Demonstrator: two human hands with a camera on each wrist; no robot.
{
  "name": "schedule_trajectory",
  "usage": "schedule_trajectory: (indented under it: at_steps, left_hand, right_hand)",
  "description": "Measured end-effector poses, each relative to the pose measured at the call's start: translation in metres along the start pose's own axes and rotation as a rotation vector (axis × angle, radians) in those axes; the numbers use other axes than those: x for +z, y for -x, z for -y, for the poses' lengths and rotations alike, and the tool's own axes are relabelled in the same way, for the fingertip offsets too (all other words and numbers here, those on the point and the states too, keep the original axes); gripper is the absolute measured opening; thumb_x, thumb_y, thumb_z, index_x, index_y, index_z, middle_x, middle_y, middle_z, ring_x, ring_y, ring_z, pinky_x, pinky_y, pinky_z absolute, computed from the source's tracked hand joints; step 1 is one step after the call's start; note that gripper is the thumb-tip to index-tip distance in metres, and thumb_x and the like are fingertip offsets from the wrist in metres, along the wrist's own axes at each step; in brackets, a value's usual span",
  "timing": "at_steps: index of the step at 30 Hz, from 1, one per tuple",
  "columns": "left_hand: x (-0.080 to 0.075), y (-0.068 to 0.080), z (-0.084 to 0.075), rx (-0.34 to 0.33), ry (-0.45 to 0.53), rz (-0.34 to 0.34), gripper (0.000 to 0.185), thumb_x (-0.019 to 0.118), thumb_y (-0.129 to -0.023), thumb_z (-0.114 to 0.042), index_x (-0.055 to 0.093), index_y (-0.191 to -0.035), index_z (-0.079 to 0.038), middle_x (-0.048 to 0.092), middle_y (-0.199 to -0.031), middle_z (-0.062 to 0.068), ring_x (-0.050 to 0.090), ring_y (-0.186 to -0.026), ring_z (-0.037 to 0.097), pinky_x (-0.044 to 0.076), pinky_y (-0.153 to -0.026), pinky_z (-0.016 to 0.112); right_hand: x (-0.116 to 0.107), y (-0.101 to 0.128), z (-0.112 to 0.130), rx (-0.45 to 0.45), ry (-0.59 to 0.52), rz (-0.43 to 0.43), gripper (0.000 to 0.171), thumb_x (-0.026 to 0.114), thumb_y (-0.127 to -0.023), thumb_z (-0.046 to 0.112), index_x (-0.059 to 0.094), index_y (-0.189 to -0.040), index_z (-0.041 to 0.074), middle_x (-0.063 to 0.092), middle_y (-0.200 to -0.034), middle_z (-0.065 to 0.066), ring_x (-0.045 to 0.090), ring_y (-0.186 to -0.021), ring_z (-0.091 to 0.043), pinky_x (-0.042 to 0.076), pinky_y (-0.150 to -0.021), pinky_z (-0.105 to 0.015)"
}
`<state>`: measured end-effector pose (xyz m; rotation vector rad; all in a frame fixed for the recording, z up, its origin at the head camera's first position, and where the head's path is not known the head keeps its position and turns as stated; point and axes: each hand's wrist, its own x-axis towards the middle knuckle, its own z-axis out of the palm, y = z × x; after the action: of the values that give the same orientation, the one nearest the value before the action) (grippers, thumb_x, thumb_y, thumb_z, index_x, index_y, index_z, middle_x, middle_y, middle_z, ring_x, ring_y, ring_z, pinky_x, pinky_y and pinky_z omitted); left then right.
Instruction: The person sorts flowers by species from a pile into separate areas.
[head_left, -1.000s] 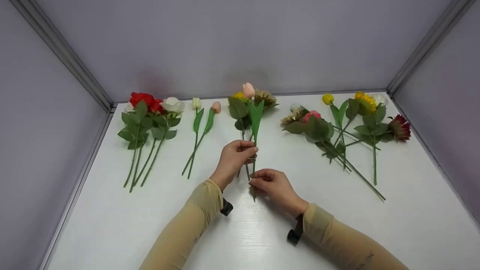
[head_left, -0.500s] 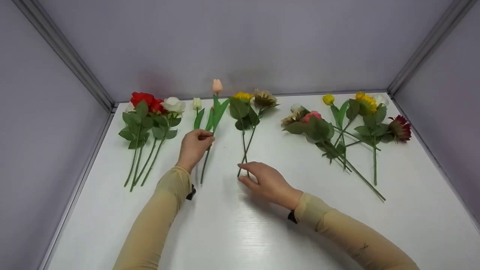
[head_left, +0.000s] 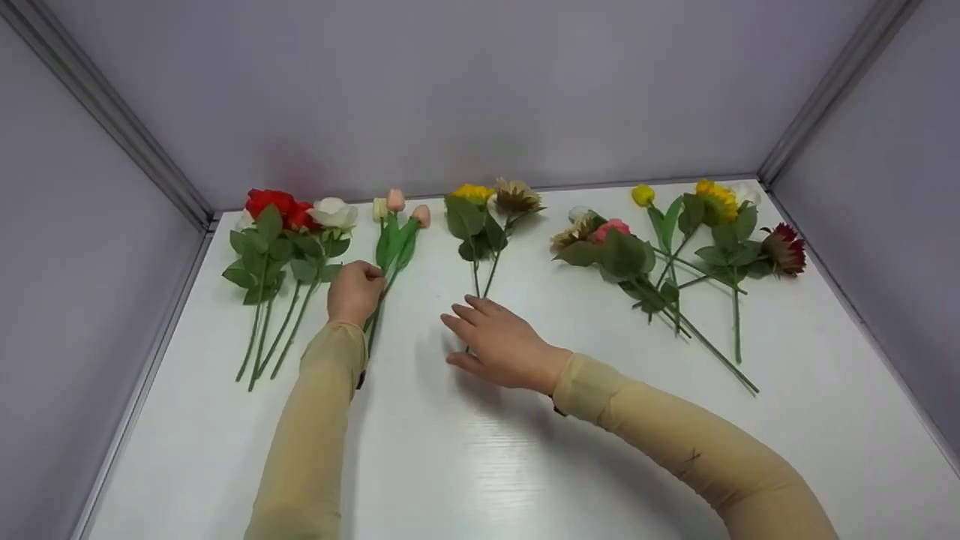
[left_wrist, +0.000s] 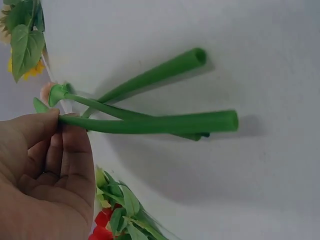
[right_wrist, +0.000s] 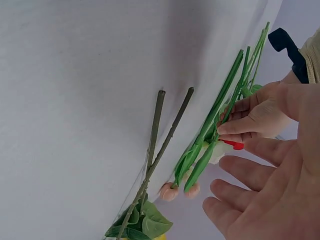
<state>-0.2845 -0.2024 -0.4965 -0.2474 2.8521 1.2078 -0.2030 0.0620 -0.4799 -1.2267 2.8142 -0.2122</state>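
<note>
My left hand pinches the green stem of a pink tulip between thumb and forefinger. That tulip lies among a pale cream tulip and another pink tulip, their stems crossing. In the left wrist view the pinched stem passes over the other two stems. My right hand is spread with straight fingers and holds nothing. It hovers at the lower stems of a yellow sunflower and a beige flower, partly hiding them in the head view; the right wrist view shows it apart from these stems.
To the left lie red roses and a white rose. At right a mixed pile holds a yellow tulip, a sunflower, a coral flower and a dark red flower. Grey panels wall the white table.
The left hand has carried the pink tulip leftward from the centre and lowered it onto the other tulips. The right hand has let go of its stem, spread its fingers and shifted left.
</note>
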Motion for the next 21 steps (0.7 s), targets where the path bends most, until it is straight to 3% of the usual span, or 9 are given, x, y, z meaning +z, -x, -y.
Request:
schedule_trajectory:
  at_steps: [10, 21]
  left_hand:
    - [0.008, -0.006, 0.005, 0.012, -0.045, -0.025, 0.020, 0.062, -0.100, -0.010, 0.072, -0.111, 0.004, 0.070, -0.111, 0.023, 0.065, -0.105, 0.039, 0.051, -0.092, 0.050]
    - [0.010, -0.005, 0.000, 0.036, -0.062, -0.036, 0.026, 0.065, -0.099, -0.013, 0.068, -0.118, 0.005, 0.066, -0.115, 0.023, 0.062, -0.106, 0.038, 0.050, -0.092, 0.050]
  right_hand:
    - [0.002, 0.003, -0.001, 0.016, 0.000, 0.049, 0.064, 0.050, -0.107, 0.048, 0.041, -0.157, 0.009, 0.043, -0.157, -0.015, 0.030, -0.150, -0.034, 0.022, -0.123, -0.042]
    - [0.000, 0.012, -0.021, 0.065, -0.023, 0.051, 0.062, 0.051, -0.107, 0.047, 0.044, -0.155, 0.010, 0.044, -0.157, -0.015, 0.033, -0.149, -0.035, 0.024, -0.122, -0.044]
